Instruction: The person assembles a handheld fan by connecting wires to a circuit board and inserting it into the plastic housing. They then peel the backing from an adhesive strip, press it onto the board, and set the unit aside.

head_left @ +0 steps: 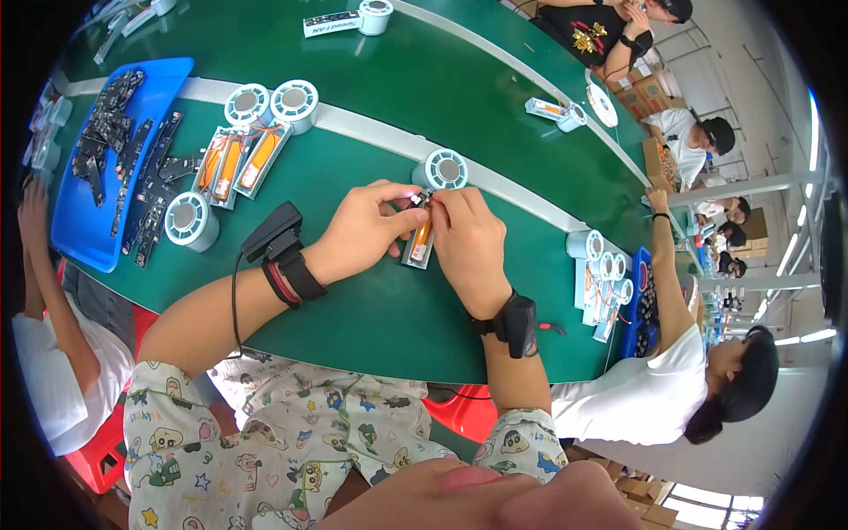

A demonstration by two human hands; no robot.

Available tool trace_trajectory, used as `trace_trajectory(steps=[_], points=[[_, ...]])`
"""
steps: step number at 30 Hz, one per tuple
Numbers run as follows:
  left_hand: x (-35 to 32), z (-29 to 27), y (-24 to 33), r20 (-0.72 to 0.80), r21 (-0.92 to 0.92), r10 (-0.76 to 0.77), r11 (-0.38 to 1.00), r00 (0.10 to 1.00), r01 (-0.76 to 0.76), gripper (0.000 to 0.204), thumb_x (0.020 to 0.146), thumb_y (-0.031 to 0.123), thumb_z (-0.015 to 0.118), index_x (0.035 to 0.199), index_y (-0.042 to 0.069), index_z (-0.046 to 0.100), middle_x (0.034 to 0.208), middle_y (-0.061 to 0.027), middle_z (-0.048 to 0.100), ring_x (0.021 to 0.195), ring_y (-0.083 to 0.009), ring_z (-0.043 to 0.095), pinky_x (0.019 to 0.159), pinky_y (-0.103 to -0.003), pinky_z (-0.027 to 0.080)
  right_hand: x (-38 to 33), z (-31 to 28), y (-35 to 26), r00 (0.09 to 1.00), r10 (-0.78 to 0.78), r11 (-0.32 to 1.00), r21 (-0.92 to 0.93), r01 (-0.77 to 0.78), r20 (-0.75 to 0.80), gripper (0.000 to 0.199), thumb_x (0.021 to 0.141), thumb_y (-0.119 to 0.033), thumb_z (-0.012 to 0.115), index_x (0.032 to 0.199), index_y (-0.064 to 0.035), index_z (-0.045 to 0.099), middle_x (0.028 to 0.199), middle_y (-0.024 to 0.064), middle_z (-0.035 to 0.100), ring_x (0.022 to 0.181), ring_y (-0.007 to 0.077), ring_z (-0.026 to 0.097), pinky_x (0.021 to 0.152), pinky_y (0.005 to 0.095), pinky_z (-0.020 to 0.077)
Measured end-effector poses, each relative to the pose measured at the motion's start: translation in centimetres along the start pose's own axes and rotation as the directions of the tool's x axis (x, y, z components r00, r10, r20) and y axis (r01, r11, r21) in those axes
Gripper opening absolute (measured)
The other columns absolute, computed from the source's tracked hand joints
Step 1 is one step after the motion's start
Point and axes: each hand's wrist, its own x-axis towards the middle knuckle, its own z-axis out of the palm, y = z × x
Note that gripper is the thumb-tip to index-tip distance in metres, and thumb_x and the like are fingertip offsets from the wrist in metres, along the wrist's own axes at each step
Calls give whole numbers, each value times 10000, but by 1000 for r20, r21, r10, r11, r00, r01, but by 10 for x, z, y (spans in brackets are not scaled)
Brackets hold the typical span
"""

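A light-blue handheld fan (443, 168) lies on the green bench in front of me, its round head away from me and its handle opened. An orange battery (421, 238) shows inside the handle. My left hand (371, 225) is closed on the handle's left side near the fan head, thumb and index finger pinched. My right hand (470, 247) grips the same spot from the right. Between the fingertips sits a small dark part with white bits (421, 200); its details are too small to make out, and the fingers hide some of it.
To the left, a blue tray (84, 225) holds black circuit boards, with more boards (157, 199) beside it. Open fans (231, 168) and an upright fan head (191, 221) stand nearby. More fans (601, 274) lie right, near a co-worker's arm (673, 287). A metal rail (362, 124) crosses behind.
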Motion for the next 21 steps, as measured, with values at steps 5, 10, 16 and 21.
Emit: trace_trajectory(steps=[5,10,16,21], points=[[-1,1,5,-3,67,8,998,1000,-7,391,947,197,749,1209,-81,663,983,-110,604,681,-141,672,506,-277,531,3,-14,-11,985,63,995,-87,-49,162,95,914,-65,709,996,-19,723,929,136,681,735,336,702,640,409,575],[-2,3,9,-1,106,-21,994,1000,21,383,941,203,755,1181,-83,671,1009,-110,610,691,-143,677,484,-284,527,4,-16,-11,967,96,991,-117,-70,237,104,923,-76,705,1000,-7,721,925,141,676,737,335,703,640,416,571],[-3,0,14,20,140,-57,989,998,54,386,939,207,757,1180,-82,673,1021,-117,646,690,-140,678,469,-283,527,2,0,-4,996,90,996,-12,-90,24,115,907,-88,732,977,2,714,904,142,675,719,313,704,629,406,565],[-2,-1,11,-2,111,-42,993,999,42,388,944,215,752,1187,-78,676,996,-117,667,669,-133,671,455,-275,524,4,-1,-7,976,213,977,-40,-211,50,116,892,-95,754,939,1,708,892,138,696,701,285,706,623,387,559]])
